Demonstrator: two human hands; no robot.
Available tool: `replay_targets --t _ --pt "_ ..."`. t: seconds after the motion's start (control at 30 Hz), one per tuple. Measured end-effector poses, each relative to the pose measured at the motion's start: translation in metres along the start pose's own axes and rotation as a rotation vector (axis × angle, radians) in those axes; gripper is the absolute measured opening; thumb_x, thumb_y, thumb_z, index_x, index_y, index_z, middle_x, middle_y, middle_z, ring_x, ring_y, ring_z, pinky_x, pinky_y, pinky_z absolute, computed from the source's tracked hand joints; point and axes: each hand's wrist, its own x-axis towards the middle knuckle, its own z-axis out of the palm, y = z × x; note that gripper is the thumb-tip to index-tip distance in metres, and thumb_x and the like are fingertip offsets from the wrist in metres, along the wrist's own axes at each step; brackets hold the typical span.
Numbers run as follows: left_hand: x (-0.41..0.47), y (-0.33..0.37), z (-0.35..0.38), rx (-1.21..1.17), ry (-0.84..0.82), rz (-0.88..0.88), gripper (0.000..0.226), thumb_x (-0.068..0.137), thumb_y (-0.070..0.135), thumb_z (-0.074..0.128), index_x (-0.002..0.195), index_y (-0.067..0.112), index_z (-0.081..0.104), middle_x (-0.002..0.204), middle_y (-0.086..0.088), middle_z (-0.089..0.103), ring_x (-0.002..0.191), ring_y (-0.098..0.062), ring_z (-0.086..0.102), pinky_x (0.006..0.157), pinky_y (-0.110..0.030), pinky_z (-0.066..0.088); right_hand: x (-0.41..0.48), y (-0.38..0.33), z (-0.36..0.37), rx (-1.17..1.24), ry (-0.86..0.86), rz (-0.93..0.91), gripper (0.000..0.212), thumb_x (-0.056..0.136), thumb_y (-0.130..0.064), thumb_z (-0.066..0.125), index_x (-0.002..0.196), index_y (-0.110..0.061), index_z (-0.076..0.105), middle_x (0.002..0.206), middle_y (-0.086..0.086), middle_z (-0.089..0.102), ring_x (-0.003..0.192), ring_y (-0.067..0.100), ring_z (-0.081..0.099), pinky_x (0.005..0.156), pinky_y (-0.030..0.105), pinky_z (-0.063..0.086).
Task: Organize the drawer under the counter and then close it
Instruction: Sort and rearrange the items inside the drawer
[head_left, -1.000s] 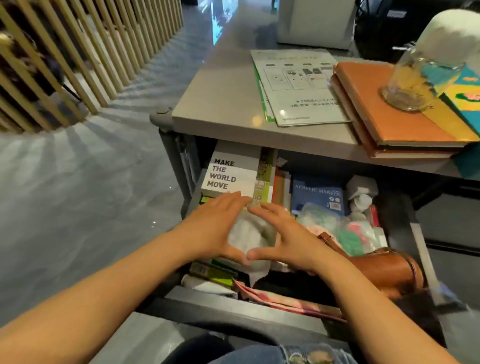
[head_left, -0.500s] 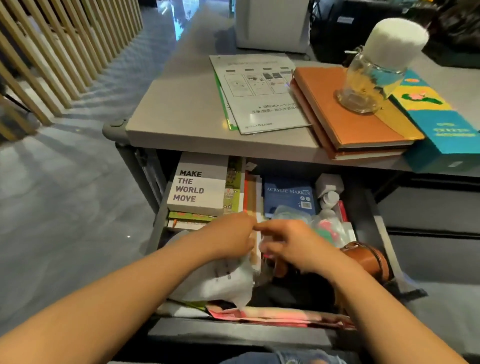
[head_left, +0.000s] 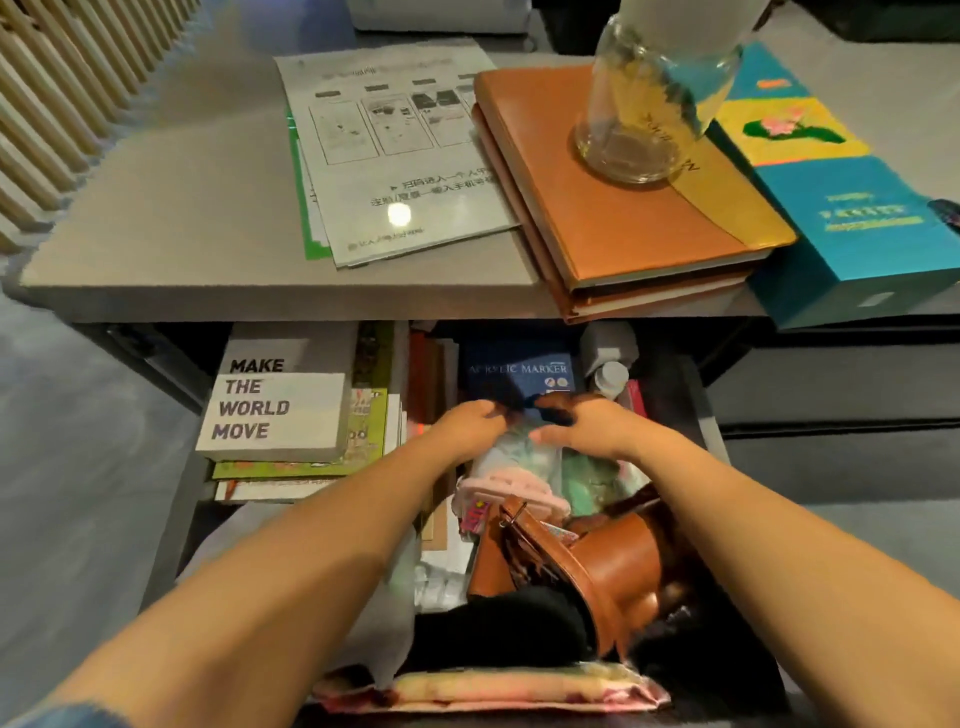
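The drawer (head_left: 171, 525) under the grey counter (head_left: 171, 244) stands pulled out and full. My left hand (head_left: 467, 426) and my right hand (head_left: 587, 426) are side by side at the back middle, fingers curled over the top of a clear plastic bag of pastel items (head_left: 524, 467). Just behind them lies a blue acrylic marker box (head_left: 519, 369). A white "MAKE THE WORLD MOVE" book (head_left: 275, 405) tops a stack at the back left. A brown leather bag (head_left: 597, 561) lies at the right between my forearms.
Small white bottles (head_left: 610, 376) stand at the drawer's back right. A black item (head_left: 498, 629), a white plastic bag (head_left: 384, 623) and a pink floral pouch (head_left: 493, 691) fill the front. On the counter: papers (head_left: 395, 150), orange notebooks (head_left: 613, 208), a glass jar (head_left: 644, 104), a teal box (head_left: 841, 208).
Both hands left the white plastic bag at the left-middle and moved back and right onto the clear bag. My head has come closer to the drawer.
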Motion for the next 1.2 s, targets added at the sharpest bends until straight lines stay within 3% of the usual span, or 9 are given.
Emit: replay_targets --t 0.1,0.17,0.33,0.47,0.67,0.77,0.87,1.03,1.2 --pt "0.000 -0.011 0.004 0.139 0.037 0.023 0.024 0.097 0.029 0.040 0.100 0.011 0.054 0.112 -0.018 0.060 0.105 -0.032 0.055 0.075 -0.033 0.039 0.005 0.000 0.006 0.031 -0.089 -0.009 0.053 0.091 -0.047 0.050 0.136 -0.018 0.046 0.140 0.005 0.048 0.122 0.019 0.046 0.089 0.019 0.033" --pt "-0.003 -0.017 0.005 0.166 0.036 0.039 0.023 0.097 0.035 0.038 0.093 0.016 0.050 0.105 -0.017 0.060 0.098 -0.031 0.055 0.072 -0.033 0.037 0.002 -0.001 0.011 0.096 -0.119 -0.007 0.048 0.092 -0.046 0.048 0.127 -0.013 0.054 0.126 0.004 0.055 0.109 0.012 0.049 0.080 0.015 0.030" --pt "-0.012 -0.023 0.011 0.138 -0.017 0.040 0.034 0.097 0.047 0.035 0.101 0.016 0.048 0.110 -0.014 0.061 0.096 -0.027 0.055 0.072 -0.031 0.038 -0.009 -0.004 0.018 0.230 -0.168 -0.008 0.036 0.091 -0.045 0.050 0.104 -0.014 0.063 0.106 0.005 0.064 0.104 0.020 0.058 0.093 0.031 0.042" --pt "-0.025 -0.031 0.009 0.138 -0.029 0.067 0.041 0.098 0.046 0.032 0.122 0.015 0.047 0.121 -0.011 0.058 0.103 -0.024 0.054 0.076 -0.029 0.036 -0.011 -0.017 0.012 0.157 -0.224 -0.008 0.029 0.091 -0.046 0.050 0.090 -0.018 0.059 0.092 -0.003 0.059 0.092 0.016 0.054 0.082 0.026 0.040" --pt "-0.030 -0.033 0.015 0.116 -0.014 0.067 0.038 0.099 0.046 0.029 0.115 0.015 0.044 0.113 -0.011 0.060 0.097 -0.025 0.055 0.072 -0.030 0.036 -0.022 -0.015 0.036 0.382 -0.110 -0.005 0.035 0.093 -0.036 0.051 0.115 -0.009 0.056 0.118 0.010 0.059 0.114 0.025 0.054 0.101 0.036 0.041" --pt "-0.030 -0.028 0.018 0.134 -0.008 0.071 0.037 0.099 0.046 0.029 0.113 0.015 0.043 0.113 -0.011 0.059 0.098 -0.026 0.056 0.075 -0.033 0.039 -0.022 -0.008 0.038 0.330 -0.073 -0.013 0.032 0.094 -0.038 0.050 0.115 -0.013 0.055 0.116 0.008 0.060 0.112 0.023 0.054 0.094 0.031 0.039" --pt "-0.029 -0.022 0.017 0.197 0.018 0.076 0.038 0.099 0.043 0.031 0.123 0.015 0.041 0.123 -0.012 0.055 0.108 -0.028 0.053 0.083 -0.035 0.040 -0.022 -0.007 0.036 0.266 -0.034 -0.004 0.037 0.093 -0.038 0.051 0.125 -0.019 0.053 0.122 0.006 0.059 0.116 0.022 0.053 0.091 0.027 0.038" --pt "-0.032 -0.007 0.021 0.309 0.054 0.121 0.036 0.099 0.032 0.037 0.129 0.011 0.038 0.129 -0.016 0.049 0.115 -0.031 0.049 0.089 -0.037 0.040 -0.024 -0.010 0.038 0.110 0.089 0.026 0.051 0.092 -0.041 0.051 0.136 -0.017 0.043 0.133 0.010 0.054 0.121 0.026 0.050 0.097 0.032 0.038" --pt "-0.041 -0.004 0.012 0.052 0.158 0.026 0.045 0.099 0.025 0.042 0.141 0.012 0.031 0.142 -0.015 0.042 0.126 -0.030 0.046 0.099 -0.036 0.040 -0.033 -0.010 0.030 0.196 0.220 0.068 0.041 0.096 -0.023 0.048 0.136 -0.015 0.045 0.135 0.013 0.053 0.123 0.028 0.050 0.101 0.032 0.038"
